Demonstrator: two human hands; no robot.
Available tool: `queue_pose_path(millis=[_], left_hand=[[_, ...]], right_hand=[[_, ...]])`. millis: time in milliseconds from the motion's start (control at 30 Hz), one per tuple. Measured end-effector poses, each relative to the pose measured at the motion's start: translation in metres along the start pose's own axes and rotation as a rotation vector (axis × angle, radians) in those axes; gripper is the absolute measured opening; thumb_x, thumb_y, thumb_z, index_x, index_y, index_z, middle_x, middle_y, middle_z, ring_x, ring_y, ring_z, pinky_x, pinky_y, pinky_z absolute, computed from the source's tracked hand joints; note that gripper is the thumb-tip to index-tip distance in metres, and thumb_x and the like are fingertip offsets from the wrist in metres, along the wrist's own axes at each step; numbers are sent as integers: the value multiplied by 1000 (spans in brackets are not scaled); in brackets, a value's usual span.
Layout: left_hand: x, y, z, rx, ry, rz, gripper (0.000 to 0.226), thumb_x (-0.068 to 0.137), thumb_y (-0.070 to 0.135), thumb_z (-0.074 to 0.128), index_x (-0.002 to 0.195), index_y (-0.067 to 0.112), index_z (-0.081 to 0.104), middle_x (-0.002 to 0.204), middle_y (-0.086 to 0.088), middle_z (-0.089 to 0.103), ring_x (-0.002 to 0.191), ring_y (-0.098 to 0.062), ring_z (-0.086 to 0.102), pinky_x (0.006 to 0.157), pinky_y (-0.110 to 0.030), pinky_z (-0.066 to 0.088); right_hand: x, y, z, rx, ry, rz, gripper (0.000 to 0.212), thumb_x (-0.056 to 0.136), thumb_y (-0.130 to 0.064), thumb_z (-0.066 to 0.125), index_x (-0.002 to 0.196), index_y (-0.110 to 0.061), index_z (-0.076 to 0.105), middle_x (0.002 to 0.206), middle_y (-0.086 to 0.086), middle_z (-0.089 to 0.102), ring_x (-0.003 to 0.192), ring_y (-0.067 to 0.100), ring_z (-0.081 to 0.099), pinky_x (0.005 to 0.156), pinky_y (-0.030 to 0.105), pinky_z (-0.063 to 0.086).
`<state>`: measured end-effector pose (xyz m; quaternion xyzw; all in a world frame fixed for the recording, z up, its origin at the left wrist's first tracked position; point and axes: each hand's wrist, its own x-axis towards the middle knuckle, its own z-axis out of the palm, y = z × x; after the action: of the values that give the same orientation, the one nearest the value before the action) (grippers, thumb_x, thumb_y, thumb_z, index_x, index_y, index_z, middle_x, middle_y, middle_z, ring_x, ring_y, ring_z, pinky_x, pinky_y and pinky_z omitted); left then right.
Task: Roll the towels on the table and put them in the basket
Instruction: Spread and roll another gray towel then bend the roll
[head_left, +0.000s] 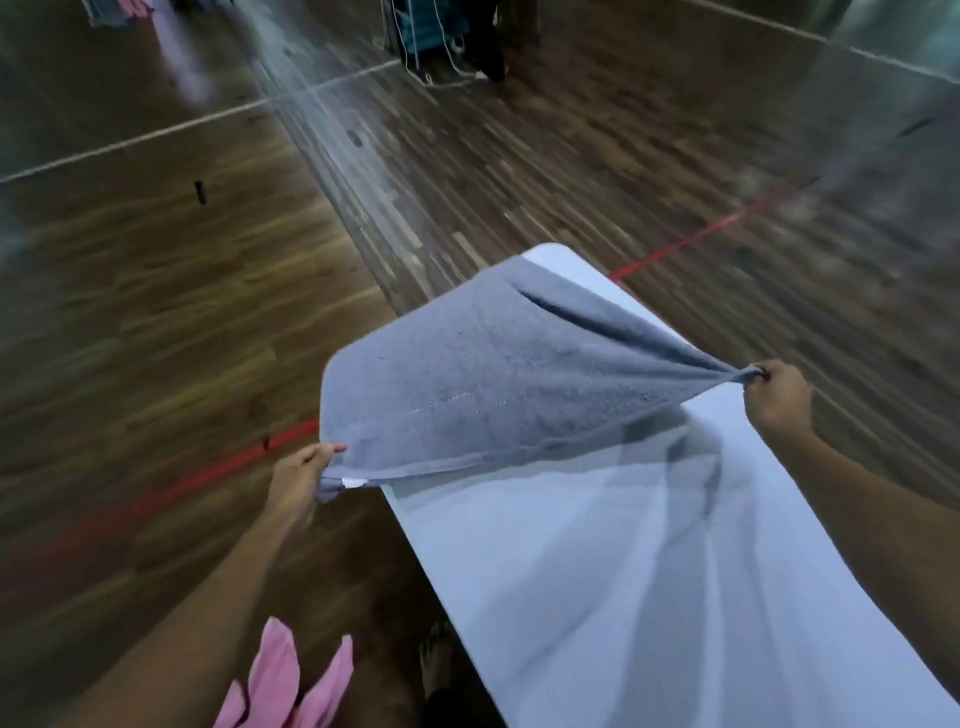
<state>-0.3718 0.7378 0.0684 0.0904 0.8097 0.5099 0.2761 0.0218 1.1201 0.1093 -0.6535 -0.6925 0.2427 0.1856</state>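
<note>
A grey-blue towel (493, 384) is stretched in the air above the far end of the white table (597, 597). My left hand (298, 480) pinches its near left corner, out past the table's left edge. My right hand (776, 397) grips the bunched right corner over the table's right edge. The towel's far edge droops toward the table's far end. No basket is in view.
A pink cloth (285, 686) lies at the bottom left, near my bare foot (436, 660). Dark wooden floor with a red line (691, 244) surrounds the table. A person's legs and a rack (467, 36) stand far off at the top.
</note>
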Motion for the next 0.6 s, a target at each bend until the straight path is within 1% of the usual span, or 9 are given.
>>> queue_pose_path(millis=[100,200,233,300,400,433,500,533,600], left_hand=[[-48,-37,21,138,-73,-15,19,97,5,52,107,2,68,107,-15,63,74,-12,55,53,-10,47],[-74,-59,39,320,-196,39,22,95,4,55,111,11,68,119,-15,63,89,-16,57,77,-20,48],[-79,-62,46,356,-223,55,24,95,3,54,113,12,67,123,-13,62,95,-16,57,83,-22,47],[-85,-72,64,436,-234,89,27,97,5,52,120,13,64,123,-8,62,95,-15,59,80,-15,46],[-89,-72,86,578,-233,161,33,100,10,47,130,16,58,110,-3,64,74,-6,60,67,-4,41],[-89,-73,92,612,-238,180,33,100,11,47,132,15,57,114,-3,63,78,-7,61,71,-4,41],[-90,-80,100,665,-223,196,33,100,16,49,132,13,57,127,-5,61,101,-18,63,89,-18,42],[-90,-83,103,703,-188,209,33,99,20,51,130,14,59,127,-7,61,110,-24,60,94,-26,41],[-90,-88,107,900,-44,316,29,95,30,57,121,20,67,113,-8,61,109,-29,56,92,-37,36]], right_hand=[[-9,58,-13,-102,-60,33,30,85,3,43,104,14,64,102,40,60,98,52,57,87,49,46],[-12,107,-5,-193,-75,-97,46,69,-11,34,91,18,62,91,41,56,89,53,56,79,48,46],[-11,118,2,-247,-102,-112,42,69,-11,36,86,18,61,88,40,55,87,53,55,78,49,47],[-9,129,14,-342,-166,-136,28,79,-7,41,82,15,59,90,37,53,87,51,56,78,53,49],[-8,130,31,-471,-212,-300,35,85,-7,36,90,13,63,95,33,56,90,51,54,81,56,48],[-9,129,35,-537,-233,-336,38,93,-14,34,105,6,64,106,32,56,99,51,52,90,55,43],[-10,126,41,-628,-236,-203,48,98,-46,31,122,-17,60,124,24,52,118,45,45,107,58,22],[-12,121,43,-663,-193,-199,54,96,-57,29,121,-20,61,126,21,51,123,42,42,112,59,12],[-9,114,52,-718,-103,-267,62,94,-60,32,115,-13,67,129,20,49,129,39,36,113,62,0]])
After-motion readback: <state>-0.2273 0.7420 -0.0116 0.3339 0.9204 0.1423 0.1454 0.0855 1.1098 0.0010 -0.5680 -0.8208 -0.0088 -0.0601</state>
